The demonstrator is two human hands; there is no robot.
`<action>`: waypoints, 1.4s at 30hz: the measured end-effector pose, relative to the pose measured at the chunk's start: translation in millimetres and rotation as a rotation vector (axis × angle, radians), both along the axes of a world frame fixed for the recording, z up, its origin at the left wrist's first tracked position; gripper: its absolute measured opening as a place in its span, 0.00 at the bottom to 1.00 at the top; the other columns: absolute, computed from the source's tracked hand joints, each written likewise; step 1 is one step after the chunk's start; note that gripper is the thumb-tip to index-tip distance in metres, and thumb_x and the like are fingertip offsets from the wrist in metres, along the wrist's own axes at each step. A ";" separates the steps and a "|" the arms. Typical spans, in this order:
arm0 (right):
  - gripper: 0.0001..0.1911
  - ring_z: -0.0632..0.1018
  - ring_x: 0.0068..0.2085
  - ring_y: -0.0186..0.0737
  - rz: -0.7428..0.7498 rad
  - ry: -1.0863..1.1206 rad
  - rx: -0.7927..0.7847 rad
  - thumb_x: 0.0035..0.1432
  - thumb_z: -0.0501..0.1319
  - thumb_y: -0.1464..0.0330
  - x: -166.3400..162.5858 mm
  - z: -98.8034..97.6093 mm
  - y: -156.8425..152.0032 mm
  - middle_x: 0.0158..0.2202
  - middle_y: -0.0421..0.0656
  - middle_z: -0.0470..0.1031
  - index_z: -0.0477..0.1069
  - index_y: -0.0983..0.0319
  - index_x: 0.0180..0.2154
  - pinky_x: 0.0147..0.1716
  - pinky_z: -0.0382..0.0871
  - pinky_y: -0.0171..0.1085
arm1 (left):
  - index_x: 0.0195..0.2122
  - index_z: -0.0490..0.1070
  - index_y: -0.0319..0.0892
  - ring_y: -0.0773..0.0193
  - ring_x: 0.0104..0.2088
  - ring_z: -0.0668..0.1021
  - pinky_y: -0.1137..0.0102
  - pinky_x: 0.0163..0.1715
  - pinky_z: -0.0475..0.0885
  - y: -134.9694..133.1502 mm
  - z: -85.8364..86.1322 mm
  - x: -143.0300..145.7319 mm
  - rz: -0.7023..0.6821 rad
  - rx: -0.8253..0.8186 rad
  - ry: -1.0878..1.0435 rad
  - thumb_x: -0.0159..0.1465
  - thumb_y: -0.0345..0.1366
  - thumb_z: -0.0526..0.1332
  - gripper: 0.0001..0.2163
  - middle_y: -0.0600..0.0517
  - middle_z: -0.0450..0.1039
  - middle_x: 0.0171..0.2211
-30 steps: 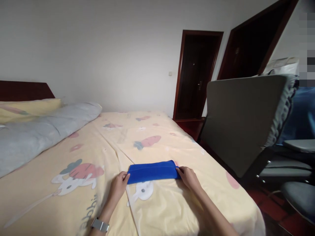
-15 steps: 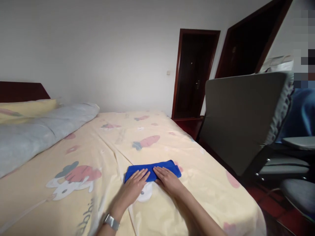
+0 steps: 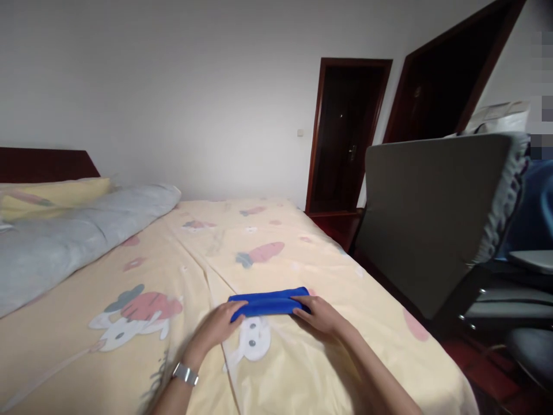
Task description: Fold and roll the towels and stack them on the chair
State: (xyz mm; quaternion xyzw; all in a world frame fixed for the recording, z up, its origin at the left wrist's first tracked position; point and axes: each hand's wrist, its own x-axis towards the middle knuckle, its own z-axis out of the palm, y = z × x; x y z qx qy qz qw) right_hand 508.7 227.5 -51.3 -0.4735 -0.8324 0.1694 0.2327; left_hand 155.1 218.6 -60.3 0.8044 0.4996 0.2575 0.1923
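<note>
A blue cloth (image 3: 270, 302), folded into a narrow strip, lies on the bed in front of me. At its left end, my left hand (image 3: 221, 321) grips it, thumb at the near edge and fingers over the top. My right hand (image 3: 320, 313) pinches the right end in the same way. The middle of the strip shows between my hands. On my left wrist is a watch with a silver band (image 3: 185, 374). Under everything spreads a pale yellow bedsheet (image 3: 276, 380) printed with rabbits and carrots.
A rolled grey quilt (image 3: 86, 242) and a yellow pillow (image 3: 56, 199) lie at the left by the dark headboard (image 3: 47, 164). Past the bed's right edge stands a large grey padded panel (image 3: 427, 213). A dark door (image 3: 348, 138) is at the back.
My hands, flat on top of the cloth before, have moved apart to its two ends and closed on them. The cloth looks narrower. The view has shifted slightly.
</note>
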 end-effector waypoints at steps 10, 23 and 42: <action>0.21 0.82 0.40 0.47 -0.246 0.289 -0.061 0.59 0.64 0.51 1.1 -17.6 66.2 0.38 0.45 0.83 0.79 0.60 0.44 0.40 0.75 0.38 | 0.46 0.76 0.38 0.54 0.42 0.83 0.67 0.39 0.77 52.2 4.7 -12.1 0.160 -0.113 -0.358 0.64 0.55 0.59 0.23 0.44 0.83 0.41; 0.15 0.75 0.55 0.50 -0.135 0.039 0.348 0.65 0.57 0.67 -18.5 -8.2 63.2 0.53 0.47 0.77 0.76 0.58 0.50 0.59 0.64 0.48 | 0.47 0.79 0.47 0.51 0.52 0.77 0.55 0.58 0.70 59.4 -10.2 -10.2 0.239 0.312 -0.191 0.67 0.43 0.59 0.13 0.46 0.78 0.50; 0.24 0.77 0.54 0.51 -0.209 -0.009 0.295 0.58 0.57 0.74 -4.6 3.0 34.1 0.55 0.49 0.77 0.71 0.60 0.56 0.55 0.71 0.46 | 0.60 0.72 0.46 0.54 0.56 0.78 0.54 0.60 0.70 44.3 1.6 -4.6 0.091 0.459 0.151 0.68 0.29 0.53 0.21 0.47 0.77 0.57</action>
